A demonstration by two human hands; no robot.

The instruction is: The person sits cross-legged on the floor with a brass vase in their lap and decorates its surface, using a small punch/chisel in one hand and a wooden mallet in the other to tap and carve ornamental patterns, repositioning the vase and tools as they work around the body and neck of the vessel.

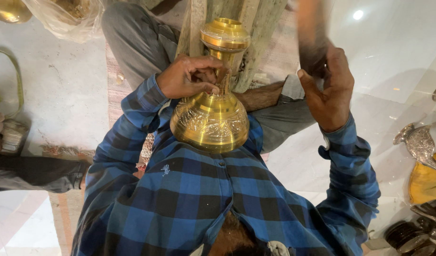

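Gripping the narrow neck of a brass vessel (211, 118), the left hand (189, 76) sits in the upper middle of the frame with its fingers curled shut around the stem. That vessel stands at the centre of the picture, its engraved bell-shaped base pressed against the blue checked shirt (199, 189) and its ringed top pointing toward the upper edge. Over at the upper right, the right hand (328, 92) is raised and closed around a dark tool (313, 38), which is blurred, so its kind cannot be told. Both hands are well apart, with the vessel's top between them. Behind the vessel a pale wooden block (256, 42) rises between grey trouser legs (137, 42). A silver engraved piece (419, 142) lies at the right edge on the white floor (393, 71), near a yellow cloth (426, 182).
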